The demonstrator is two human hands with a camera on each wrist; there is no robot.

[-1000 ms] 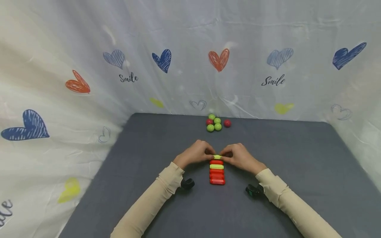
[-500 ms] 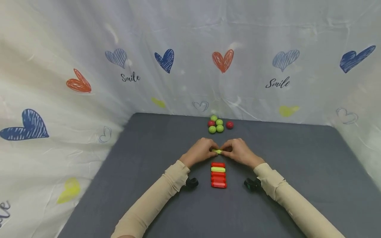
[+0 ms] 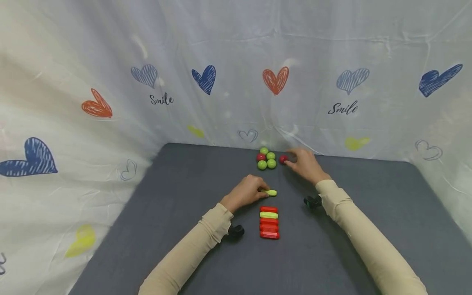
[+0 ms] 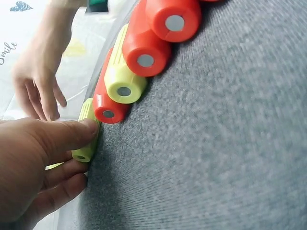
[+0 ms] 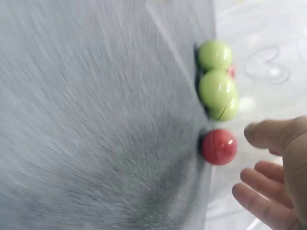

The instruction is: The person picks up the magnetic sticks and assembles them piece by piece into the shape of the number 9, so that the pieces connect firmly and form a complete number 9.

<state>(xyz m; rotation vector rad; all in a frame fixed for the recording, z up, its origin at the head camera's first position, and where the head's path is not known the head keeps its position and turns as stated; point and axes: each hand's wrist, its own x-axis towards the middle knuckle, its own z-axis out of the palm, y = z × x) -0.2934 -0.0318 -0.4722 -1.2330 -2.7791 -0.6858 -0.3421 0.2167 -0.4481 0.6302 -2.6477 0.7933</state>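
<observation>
My left hand (image 3: 248, 191) pinches a short yellow-green magnetic stick (image 3: 272, 193) between thumb and fingers, low over the table. Nearer to me lies a row of several sticks side by side, mostly red (image 3: 269, 234) with one yellow-green stick (image 3: 268, 215); in the left wrist view their ends show round silver-grey discs. Beside a lone red ball (image 3: 283, 159) is my right hand (image 3: 306, 167). In the right wrist view its thumb and fingers are spread, with a gap between them and the red ball (image 5: 219, 146).
A cluster of green balls (image 3: 271, 164) and another red ball (image 3: 261, 157) rests left of the lone red one, near the far edge of the grey table (image 3: 206, 172). Behind the table hangs a white curtain (image 3: 236, 82) printed with hearts.
Both hands first held the yellow-green stick at the row's far end and drew it away from the row. My right hand then let go and moved forward to the lone red ball.
</observation>
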